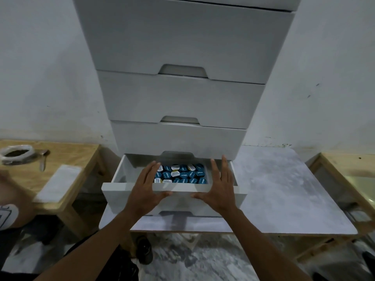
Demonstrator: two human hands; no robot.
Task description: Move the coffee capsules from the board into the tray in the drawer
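Many blue and white-lidded capsules [180,175] fill the drawer [111,192], left hand [146,192] and right hand [218,191] flat at its front.

A pale, bluish-white wall [44,74] is filling the background, carrying a few dark specks on its right part and some grime along its foot. A white chest of drawers [182,47] is standing against it at the back edge of a grey, marbled tabletop [284,189], its upper fronts sitting closed. A low wooden table [77,153] is standing just beside the tabletop's left edge, and a second wooden table [343,167] is flanking its right edge. Grey mottled floor [203,258] is showing below the front edge. Dim, even light is lying over the room, casting soft shadows
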